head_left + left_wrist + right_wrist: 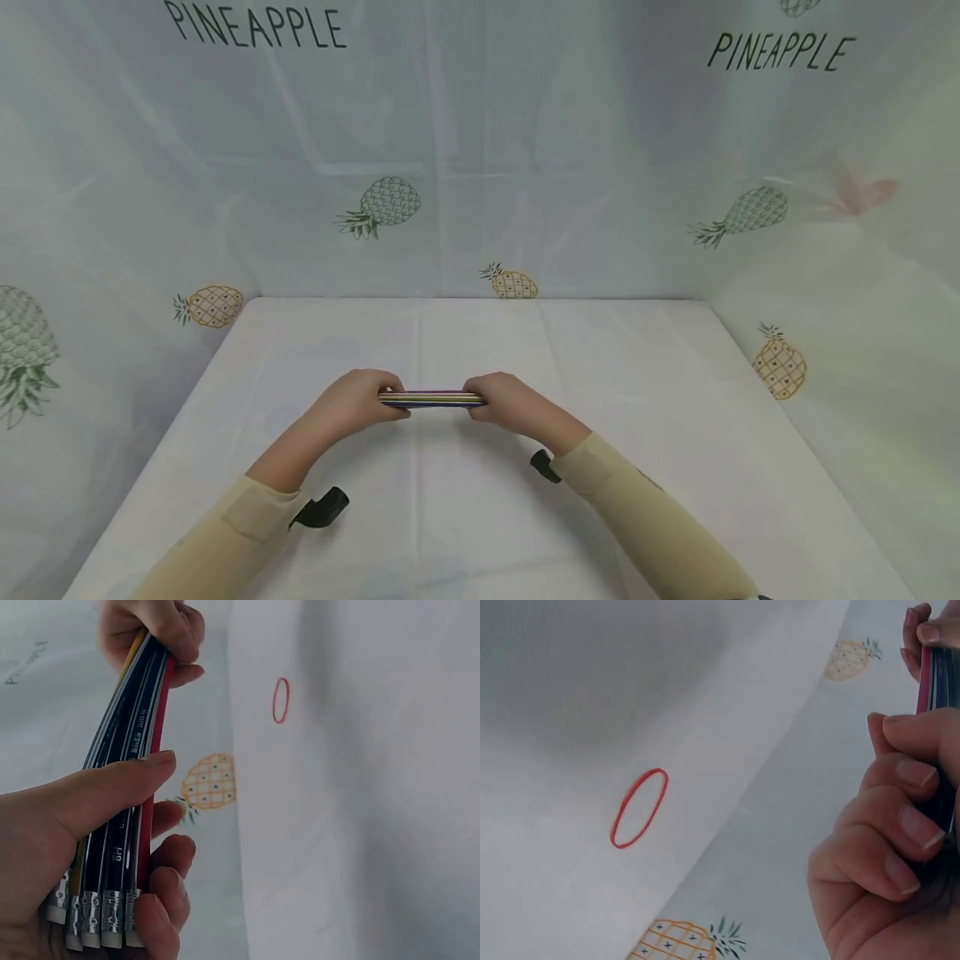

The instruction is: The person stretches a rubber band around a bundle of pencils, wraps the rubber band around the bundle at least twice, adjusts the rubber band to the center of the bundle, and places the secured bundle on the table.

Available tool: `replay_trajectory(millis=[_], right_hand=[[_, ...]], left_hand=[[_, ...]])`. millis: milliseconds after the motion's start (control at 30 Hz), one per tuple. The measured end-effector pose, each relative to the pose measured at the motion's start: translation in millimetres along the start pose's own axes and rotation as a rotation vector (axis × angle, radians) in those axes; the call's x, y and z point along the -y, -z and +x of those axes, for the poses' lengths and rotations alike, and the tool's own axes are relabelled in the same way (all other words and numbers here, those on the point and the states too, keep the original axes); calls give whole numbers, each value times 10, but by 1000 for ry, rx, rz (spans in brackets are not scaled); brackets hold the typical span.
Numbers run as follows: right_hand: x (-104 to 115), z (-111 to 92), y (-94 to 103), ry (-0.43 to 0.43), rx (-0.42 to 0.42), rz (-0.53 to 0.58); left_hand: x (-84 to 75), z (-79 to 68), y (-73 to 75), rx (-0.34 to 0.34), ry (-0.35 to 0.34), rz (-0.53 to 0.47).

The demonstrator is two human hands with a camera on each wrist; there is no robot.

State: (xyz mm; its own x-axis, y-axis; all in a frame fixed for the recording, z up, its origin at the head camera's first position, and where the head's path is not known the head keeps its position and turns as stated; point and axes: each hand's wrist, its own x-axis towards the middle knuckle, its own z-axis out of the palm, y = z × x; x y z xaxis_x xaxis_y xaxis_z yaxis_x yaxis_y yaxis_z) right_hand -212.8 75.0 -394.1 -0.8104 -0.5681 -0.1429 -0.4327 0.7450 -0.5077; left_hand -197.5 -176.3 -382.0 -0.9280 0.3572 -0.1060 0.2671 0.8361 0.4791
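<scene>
A bundle of several pencils (433, 399) spans the gap between both hands, held level above the white table. My left hand (352, 406) grips one end, thumb across the top and fingers curled around the side. In the left wrist view, white erasers and silver ferrules show at this end; the pencils (139, 724) are mostly dark blue, with a red one at one side and yellow at the other. My right hand (517, 407) grips the opposite end with curled fingers. Its fingers hide those tips. In the right wrist view, only part of the pencils (945, 686) shows.
The white-covered table (480, 517) lies below the hands. Curtains printed with pineapples (390, 202) surround its back and sides. A red oval (280, 700) is drawn on the white surface. Black wrist devices (322, 508) stick out from both sleeves.
</scene>
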Motion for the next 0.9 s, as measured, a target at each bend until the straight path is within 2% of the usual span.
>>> replay_trajectory(millis=[300, 467, 633, 800, 900], right_hand=[[91, -119, 35, 70, -71, -184], [134, -170, 60, 108, -74, -195], [105, -186, 108, 132, -87, -94], [28, -198, 172, 100, -138, 59], [2, -204, 180, 79, -140, 107]], left_hand=[[-79, -79, 29, 61, 95, -31], [-82, -91, 25, 70, 96, -16], [-77, -63, 54, 8, 31, 13], [-83, -25, 95, -62, -20, -75], [-84, -36, 106, -106, -21, -126]])
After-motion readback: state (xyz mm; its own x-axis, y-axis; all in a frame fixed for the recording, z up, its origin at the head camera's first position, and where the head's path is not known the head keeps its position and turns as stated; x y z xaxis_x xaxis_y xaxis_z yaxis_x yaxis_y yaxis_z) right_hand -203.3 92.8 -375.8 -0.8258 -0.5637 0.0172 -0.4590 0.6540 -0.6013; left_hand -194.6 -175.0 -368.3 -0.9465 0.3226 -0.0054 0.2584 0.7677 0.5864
